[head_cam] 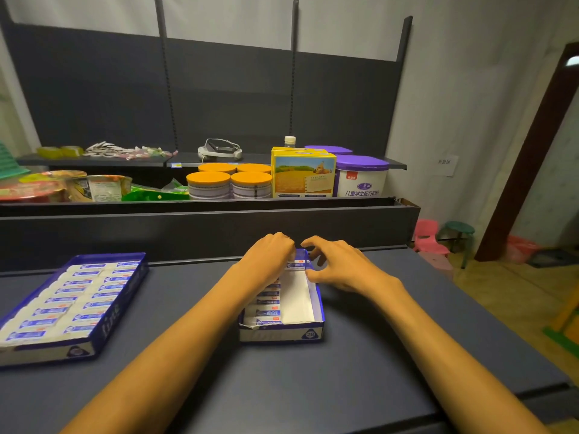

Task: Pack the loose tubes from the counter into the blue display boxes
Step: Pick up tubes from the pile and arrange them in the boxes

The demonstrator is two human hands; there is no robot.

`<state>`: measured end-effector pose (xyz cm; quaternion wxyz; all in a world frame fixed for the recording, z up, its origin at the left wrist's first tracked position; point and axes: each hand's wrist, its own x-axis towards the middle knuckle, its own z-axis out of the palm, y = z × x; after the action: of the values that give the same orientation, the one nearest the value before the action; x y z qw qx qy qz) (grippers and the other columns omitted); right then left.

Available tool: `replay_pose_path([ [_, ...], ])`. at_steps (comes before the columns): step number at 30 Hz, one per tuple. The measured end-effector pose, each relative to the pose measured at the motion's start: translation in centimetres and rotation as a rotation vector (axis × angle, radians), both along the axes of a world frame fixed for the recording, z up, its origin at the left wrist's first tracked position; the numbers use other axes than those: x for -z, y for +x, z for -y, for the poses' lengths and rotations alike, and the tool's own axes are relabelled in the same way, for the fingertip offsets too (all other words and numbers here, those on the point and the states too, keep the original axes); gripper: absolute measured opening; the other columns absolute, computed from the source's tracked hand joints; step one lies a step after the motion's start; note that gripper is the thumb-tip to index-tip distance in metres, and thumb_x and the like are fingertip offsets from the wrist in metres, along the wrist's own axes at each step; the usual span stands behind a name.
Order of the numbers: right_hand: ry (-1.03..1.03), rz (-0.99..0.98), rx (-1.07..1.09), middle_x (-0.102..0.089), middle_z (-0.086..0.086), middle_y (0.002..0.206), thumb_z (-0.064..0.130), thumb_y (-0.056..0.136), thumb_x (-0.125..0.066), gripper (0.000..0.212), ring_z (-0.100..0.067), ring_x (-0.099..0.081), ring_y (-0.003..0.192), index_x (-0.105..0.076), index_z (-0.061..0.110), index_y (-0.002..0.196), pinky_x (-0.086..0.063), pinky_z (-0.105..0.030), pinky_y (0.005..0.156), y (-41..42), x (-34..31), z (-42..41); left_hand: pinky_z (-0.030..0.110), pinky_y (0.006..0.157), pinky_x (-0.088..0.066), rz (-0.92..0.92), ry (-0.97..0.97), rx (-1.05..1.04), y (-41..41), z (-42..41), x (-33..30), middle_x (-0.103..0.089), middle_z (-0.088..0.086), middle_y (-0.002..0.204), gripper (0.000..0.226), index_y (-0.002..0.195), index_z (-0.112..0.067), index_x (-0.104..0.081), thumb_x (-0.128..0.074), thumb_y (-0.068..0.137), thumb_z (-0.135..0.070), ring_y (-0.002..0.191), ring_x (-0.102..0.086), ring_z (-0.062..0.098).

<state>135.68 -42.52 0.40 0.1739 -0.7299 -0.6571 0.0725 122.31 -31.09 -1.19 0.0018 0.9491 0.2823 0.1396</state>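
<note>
1. The left hand [269,258] has its fingers curled over a tube [296,265] at the far end of the near blue display box [316,303]; the grasp looks like a pinch on the tube's left end.
2. The right hand [340,266] hovers beside the tube's right end, fingers loosely spread, holding nothing.
3. The tube appears light and rigid in its printed pack. Hold it by both short ends and lay it flat.
4. The box's left column is stacked with tubes; its right column shows bare white card.
5. A second box [125,308] on the counter [376,355], well to the left, appears full.
</note>
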Motion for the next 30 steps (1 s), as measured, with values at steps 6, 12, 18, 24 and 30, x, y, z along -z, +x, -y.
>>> replay_pose_path([
  [6,0.002,0.01,0.012,-0.056,0.003,0.134,0.038,0.09,-0.064,0.055,-0.015,-0.06,0.106,-0.04,0.027,0.138,-0.054,-0.033,0.088,-0.2,0.3,0.0,0.023,0.079,-0.048,0.014,0.029,0.015,-1.3,-0.3,-0.4,-0.065,0.008,0.112,0.026,0.112,-0.011,-0.067,-0.062,0.092,-0.026,0.099,-0.064,0.021],
  [12,0.059,-0.008,0.059,-0.055,0.003,0.135,0.046,0.088,-0.063,0.058,-0.013,-0.057,0.113,-0.041,0.027,0.138,-0.052,-0.035,0.092,-0.5,-0.4,0.8,0.032,0.082,-0.055,0.146,0.031,-0.037,-5.0,-0.4,-2.0,-0.068,0.004,0.109,0.027,0.116,-0.014,-0.066,-0.064,0.091,-0.024,0.096,-0.064,0.017],
  [18,0.127,0.038,0.12,-0.053,0.004,0.137,0.042,0.089,-0.064,0.055,-0.012,-0.053,0.118,-0.043,0.029,0.138,-0.05,-0.037,0.094,-2.4,-1.4,1.8,0.036,0.081,-0.055,0.272,-0.002,-0.114,-10.4,0.2,-2.8,-0.067,0.001,0.106,0.036,0.123,-0.016,-0.062,-0.064,0.09,-0.029,0.092,-0.063,0.015],
  [24,0.124,0.033,0.05,-0.047,0.004,0.143,0.042,0.089,-0.065,0.059,-0.012,-0.045,0.127,-0.04,0.028,0.14,-0.044,-0.031,0.093,-6.9,-1.4,2.8,0.037,0.091,-0.052,0.251,-0.047,-0.22,-16.4,2.7,-2.5,-0.063,0.002,0.12,0.045,0.131,-0.019,-0.056,-0.064,0.089,-0.033,0.107,-0.06,0.017],
  [30,0.155,0.093,-0.109,-0.044,0.002,0.144,0.041,0.091,-0.061,0.057,-0.018,-0.041,0.13,-0.039,0.027,0.141,-0.039,-0.035,0.102,-12.7,-1.0,3.5,0.038,0.1,-0.045,0.146,-0.064,-0.35,-23.1,6.9,-1.5,-0.054,0.005,0.132,0.051,0.135,-0.019,-0.051,-0.062,0.09,-0.038,0.12,-0.051,0.021],
])
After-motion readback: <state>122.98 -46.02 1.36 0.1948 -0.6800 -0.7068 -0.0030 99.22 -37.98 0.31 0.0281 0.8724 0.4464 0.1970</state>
